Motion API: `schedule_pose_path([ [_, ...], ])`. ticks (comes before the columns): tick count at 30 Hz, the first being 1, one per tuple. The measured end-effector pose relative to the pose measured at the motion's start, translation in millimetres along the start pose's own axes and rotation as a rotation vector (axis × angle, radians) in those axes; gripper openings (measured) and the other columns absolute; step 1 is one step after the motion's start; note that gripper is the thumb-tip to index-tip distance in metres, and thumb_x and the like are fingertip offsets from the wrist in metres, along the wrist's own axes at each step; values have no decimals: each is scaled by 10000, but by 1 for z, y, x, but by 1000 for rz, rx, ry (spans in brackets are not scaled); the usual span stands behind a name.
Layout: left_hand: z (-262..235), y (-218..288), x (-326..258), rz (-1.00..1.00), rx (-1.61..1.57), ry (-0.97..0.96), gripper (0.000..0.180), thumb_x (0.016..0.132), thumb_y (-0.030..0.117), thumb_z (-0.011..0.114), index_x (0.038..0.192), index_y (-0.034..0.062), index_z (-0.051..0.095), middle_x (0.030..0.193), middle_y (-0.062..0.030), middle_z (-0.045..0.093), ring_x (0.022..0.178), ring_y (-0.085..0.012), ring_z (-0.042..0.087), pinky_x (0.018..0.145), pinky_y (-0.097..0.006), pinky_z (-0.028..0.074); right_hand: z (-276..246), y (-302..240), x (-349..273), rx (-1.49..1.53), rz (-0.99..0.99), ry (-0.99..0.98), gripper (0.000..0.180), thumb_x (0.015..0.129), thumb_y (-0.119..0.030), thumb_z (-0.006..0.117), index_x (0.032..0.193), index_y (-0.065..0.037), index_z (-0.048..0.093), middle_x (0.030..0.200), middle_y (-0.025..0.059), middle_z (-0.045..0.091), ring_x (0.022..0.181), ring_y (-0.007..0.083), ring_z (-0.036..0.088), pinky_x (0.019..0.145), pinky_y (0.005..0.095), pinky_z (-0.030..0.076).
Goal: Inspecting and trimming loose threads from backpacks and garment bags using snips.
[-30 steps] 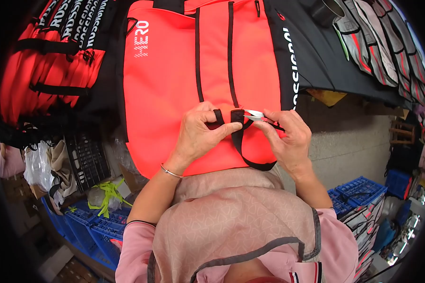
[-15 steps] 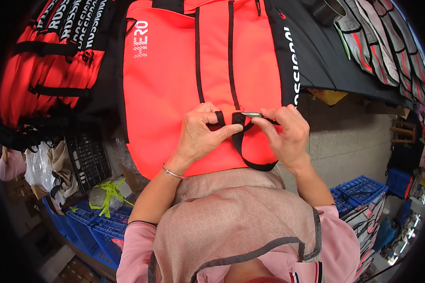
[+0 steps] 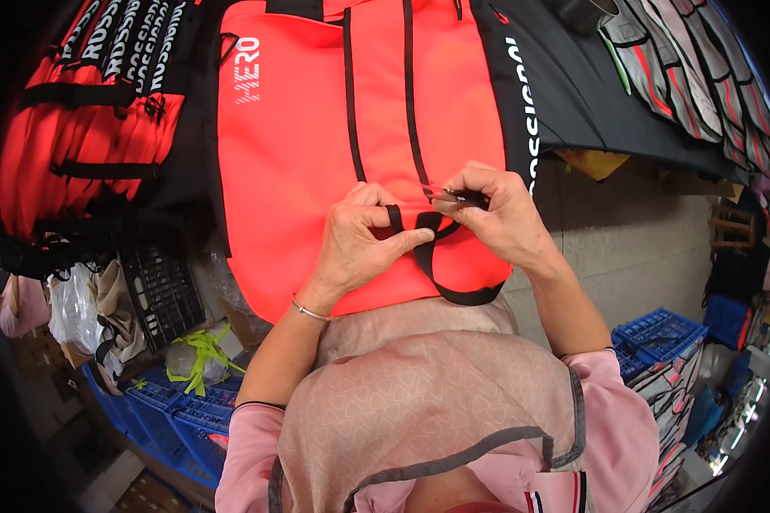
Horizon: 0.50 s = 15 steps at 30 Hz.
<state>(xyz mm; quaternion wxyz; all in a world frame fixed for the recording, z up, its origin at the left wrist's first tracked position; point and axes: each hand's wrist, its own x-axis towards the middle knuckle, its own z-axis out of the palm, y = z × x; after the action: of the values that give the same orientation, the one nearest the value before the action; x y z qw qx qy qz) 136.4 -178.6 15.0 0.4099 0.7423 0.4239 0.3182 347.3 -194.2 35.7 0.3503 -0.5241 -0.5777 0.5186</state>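
A large bright red bag (image 3: 299, 179) with black trim lies flat in front of me, its near end by my lap. My left hand (image 3: 359, 239) is closed on a black webbing strap (image 3: 425, 256) at the bag's near part, thumb pressing on it. The strap's loose loop hangs toward me on the right. Just right of the left thumb, my right hand (image 3: 500, 214) grips small thread snips (image 3: 458, 197), dark with a metal blade. Their tip points left, just above the strap; fingers cover part of them.
More red and black bags (image 3: 103, 128) are stacked at the left. A dark cup (image 3: 583, 13) and grey pieces with red stripes (image 3: 659, 77) lie on the black-covered table at the right. Blue crates (image 3: 659, 338) stand low on both sides, with a black crate (image 3: 164, 286) at left.
My right hand has moved slightly up and left and turned, bringing the snips above the strap. My left hand keeps its hold on the strap.
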Motion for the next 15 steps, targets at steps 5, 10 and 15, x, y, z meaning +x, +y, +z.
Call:
schedule_pose_path([
  [5, -2, 3, 0, -38, 21, -24, 230, 644, 178, 866, 672, 26, 697, 680, -34, 575, 691, -177, 511, 627, -315, 436, 5, 2, -7, -112, -203, 82, 64, 857, 63, 579, 843, 22, 532, 806, 35, 518, 708, 91, 499, 661, 236, 426],
  [10, 2, 0, 3, -53, -10, -24, 197, 653, 171, 860, 773, 54, 755, 681, -29, 577, 700, -170, 508, 633, -313, 438, -13, 18, -19, 57, -27, 293, 55, 916, -8, 580, 871, 4, 551, 760, 2, 505, 680, 68, 453, 607, 231, 402],
  [15, -4, 4, 1, -36, -27, -26, 197, 664, 146, 847, 838, 86, 780, 688, -14, 582, 721, -159, 503, 657, -304, 439, -84, 9, -51, 49, 165, 347, 211, 921, -191, 615, 813, -29, 533, 718, -64, 486, 652, 41, 404, 579, 220, 354],
])
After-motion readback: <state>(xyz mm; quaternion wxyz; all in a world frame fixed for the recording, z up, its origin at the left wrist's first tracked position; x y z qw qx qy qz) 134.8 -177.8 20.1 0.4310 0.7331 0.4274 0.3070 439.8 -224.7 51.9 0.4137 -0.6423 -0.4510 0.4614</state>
